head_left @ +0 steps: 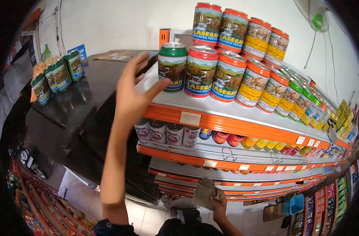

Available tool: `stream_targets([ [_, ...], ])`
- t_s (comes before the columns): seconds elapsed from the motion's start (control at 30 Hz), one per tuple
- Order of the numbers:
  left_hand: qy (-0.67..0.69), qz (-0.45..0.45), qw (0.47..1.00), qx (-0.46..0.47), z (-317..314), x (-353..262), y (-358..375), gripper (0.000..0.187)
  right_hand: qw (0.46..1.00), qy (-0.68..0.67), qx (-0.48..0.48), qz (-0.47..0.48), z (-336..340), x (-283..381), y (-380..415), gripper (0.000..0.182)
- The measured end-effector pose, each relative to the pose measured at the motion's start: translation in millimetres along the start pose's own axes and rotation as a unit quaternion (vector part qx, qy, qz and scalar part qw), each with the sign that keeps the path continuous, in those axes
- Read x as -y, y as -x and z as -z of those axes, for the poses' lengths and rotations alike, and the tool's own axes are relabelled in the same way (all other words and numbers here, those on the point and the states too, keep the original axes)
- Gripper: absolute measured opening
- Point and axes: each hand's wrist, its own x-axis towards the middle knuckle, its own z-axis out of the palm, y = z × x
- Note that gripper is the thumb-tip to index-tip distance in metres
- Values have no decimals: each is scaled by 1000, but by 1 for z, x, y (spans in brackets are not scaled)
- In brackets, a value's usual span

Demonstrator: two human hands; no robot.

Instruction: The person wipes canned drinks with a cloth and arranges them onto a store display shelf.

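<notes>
My left hand (133,92) reaches up to the left end of the top shelf, its fingers spread and the thumb stretched out. The thumb tip overlaps the edge of a green-topped Lasegar drink can (172,69), and nothing is gripped. Just right of that can stands a red-rimmed Lasegar can (201,72), first in a row of orange- and green-rimmed cans. Low down in front of my body, my right hand (219,206) is closed on a folded greyish-brown cloth (205,194).
Several green cans (57,77) stand on the glossy black table (89,100) at left. More cans (246,29) are stacked on the top row. Lower shelves (234,157) with orange price rails hold cans and bottles. A blue basket (297,203) sits at lower right.
</notes>
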Motion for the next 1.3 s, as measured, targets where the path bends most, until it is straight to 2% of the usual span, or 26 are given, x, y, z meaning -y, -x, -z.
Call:
stream_targets([
  [0.07,95,31,991,-90,-7,-30,55,43,999,-18,0,-44,5,-14,-4,35],
  [0.1,83,45,993,-64,-7,-38,95,39,996,-39,2,-85,10,-22,-4,35],
  [0.13,196,143,964,104,-8,-42,128,37,995,-33,0,-96,16,-34,-5,35],
  [0.17,196,158,962,105,-14,-22,141,37,993,-30,13,-117,23,-50,-4,36],
  [0.2,223,162,955,108,-20,-14,145,37,990,-29,26,-135,27,-62,-5,37],
  [0.23,251,165,947,110,-27,-7,148,36,980,30,-23,-196,23,-74,-5,38],
  [0.27,279,169,939,112,-35,-3,153,35,978,33,-27,-206,22,-81,-5,38],
  [0.4,378,176,899,131,-62,4,156,33,985,2,7,-175,14,-96,3,29],
  [0.47,423,165,879,146,-72,0,150,32,954,-14,-5,-300,6,-90,9,30],
  [0.5,445,160,867,153,-76,-5,146,32,953,-23,-6,-302,8,-99,11,30],
  [0.57,485,148,846,165,-81,-18,139,31,980,-26,51,-192,10,-112,12,30],
  [0.67,553,139,803,172,-84,-53,133,31,965,-69,83,-238,6,-80,1,32],
  [0.73,598,109,775,173,-86,-76,122,31,971,-34,101,-213,7,-83,-5,30],
  [0.8,636,77,748,172,-85,-100,112,30,975,81,99,-184,2,-78,-12,29],
  [0.83,653,63,734,172,-82,-111,109,30,975,78,106,-177,1,-72,-13,29],
  [0.9,687,48,704,175,-76,-133,109,31,972,-133,137,-137,-2,-59,-9,31],
  [0.93,703,48,688,174,-71,-144,112,31,970,-138,138,-144,-4,-56,-6,31],
  [1.0,734,46,656,170,-62,-171,117,31,984,-44,139,-105,-6,-58,-12,30],
  [1.03,731,48,659,170,-58,-178,121,31,983,-46,141,-107,-5,-59,-13,30],
  [1.1,702,23,689,177,-49,-188,126,23,983,-14,179,-39,-5,-61,-17,32],
  [1.13,701,21,690,178,-43,-196,123,23,983,-15,180,-38,-6,-60,-17,32],
  [1.2,732,136,642,184,-32,-216,111,17,981,-41,180,-61,-6,-61,-18,35],
  [1.23,732,135,642,186,-41,-216,118,17,981,-42,180,-59,-6,-65,-18,35],
  [1.3,690,-85,712,100,-65,-211,135,14,983,-7,174,-48,-5,-72,-20,36],
])
